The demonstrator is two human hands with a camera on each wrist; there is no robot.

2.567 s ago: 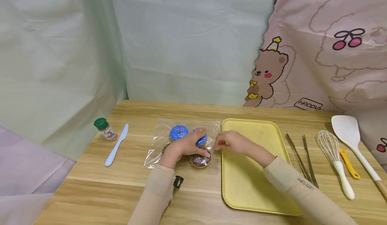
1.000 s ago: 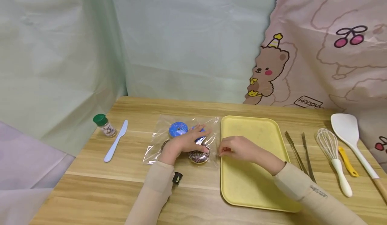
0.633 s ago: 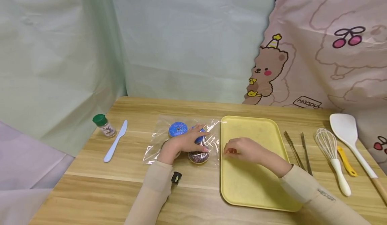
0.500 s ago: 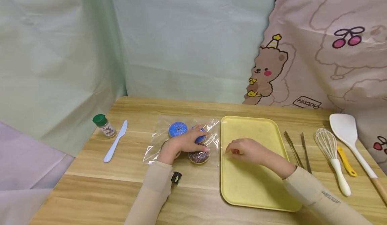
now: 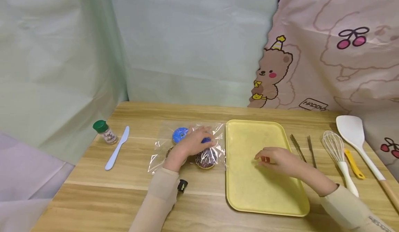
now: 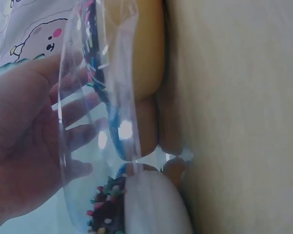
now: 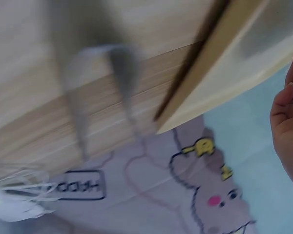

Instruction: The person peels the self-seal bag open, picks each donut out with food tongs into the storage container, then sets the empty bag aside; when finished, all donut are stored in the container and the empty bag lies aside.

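Note:
On the table lies a clear plastic bag (image 5: 220, 135) with several doughnuts inside, among them a blue-iced doughnut (image 5: 179, 135) and a chocolate one with sprinkles (image 5: 206, 159). My left hand (image 5: 192, 142) is spread over the bag, its relaxed fingers covering part of a second blue doughnut. Seen from the left wrist, the fingers (image 6: 80, 109) reach across the top of the plastic film. My right hand (image 5: 278, 160) hovers above the yellow tray (image 5: 249, 197), fingers loosely bent, nothing in them. Only its edge, the hand (image 7: 289, 131), shows in the right wrist view.
Left of the bag are a green-capped shaker (image 5: 107, 135) and a pale blue knife (image 5: 117, 149). Right of the tray lie metal tongs (image 5: 298, 148), a whisk (image 5: 335, 147), a yellow-handled tool (image 5: 354, 164) and a white spatula (image 5: 352, 130). A curtain (image 5: 193, 45) stands behind.
My right hand has moved away from the bag's right edge, rightward over the tray. The left hand stays over the bag, its fingers slightly shifted.

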